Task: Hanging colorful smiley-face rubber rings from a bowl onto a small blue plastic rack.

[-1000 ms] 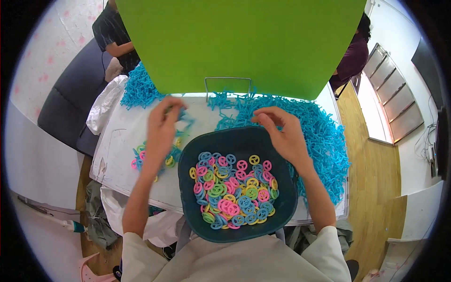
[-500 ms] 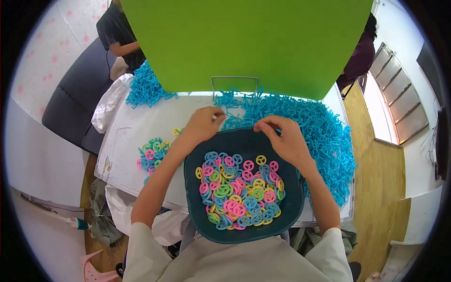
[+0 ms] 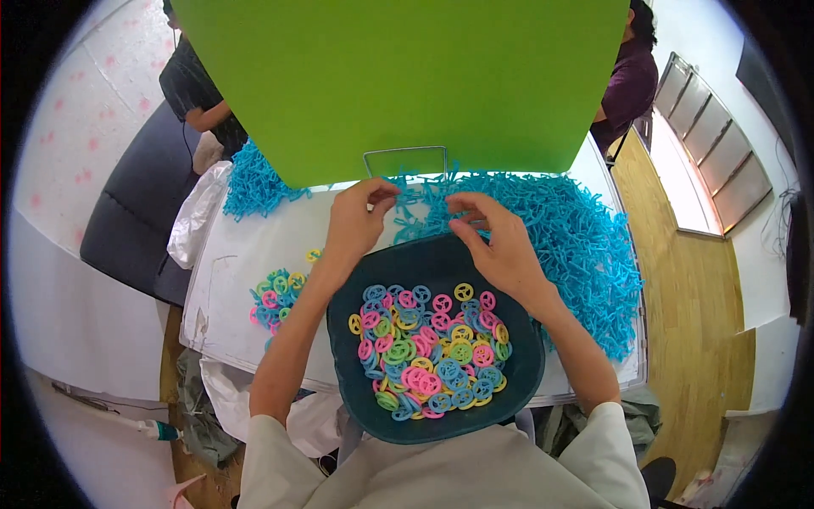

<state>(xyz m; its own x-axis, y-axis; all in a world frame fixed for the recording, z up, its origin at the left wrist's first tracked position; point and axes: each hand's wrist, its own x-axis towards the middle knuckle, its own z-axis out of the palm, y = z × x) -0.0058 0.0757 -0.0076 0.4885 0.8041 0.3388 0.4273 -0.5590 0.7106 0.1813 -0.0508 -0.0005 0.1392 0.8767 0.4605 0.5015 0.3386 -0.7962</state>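
My left hand [image 3: 356,219] is above the table's middle, beyond the bin's far rim. Its thumb and fingertips come together in a pinch, and I cannot make out what lies between them. To the right, my right hand [image 3: 506,246] reaches over the far rim with thumb and forefinger apart, showing nothing between them. Loose blue plastic sticks [image 3: 543,220] lie heaped beneath and beyond its fingertips. Between my forearms sits a dark green bin [image 3: 365,284], holding many small spoked plastic wheels [image 3: 421,379] in pink, blue, yellow and green.
Left of the bin, a small pile of wheels joined with blue sticks [image 3: 275,297] rests on the white table [image 3: 229,276]. Another blue stick heap [image 3: 252,182] lies at the far left. A green panel [image 3: 407,85] with a wire stand [image 3: 405,149] blocks the far side; people sit beyond.
My right thumb and forefinger have parted from a pinch. Both hands have moved slightly farther away, and the left no longer shows the pale bit at its fingertips. The whole view has shifted a little.
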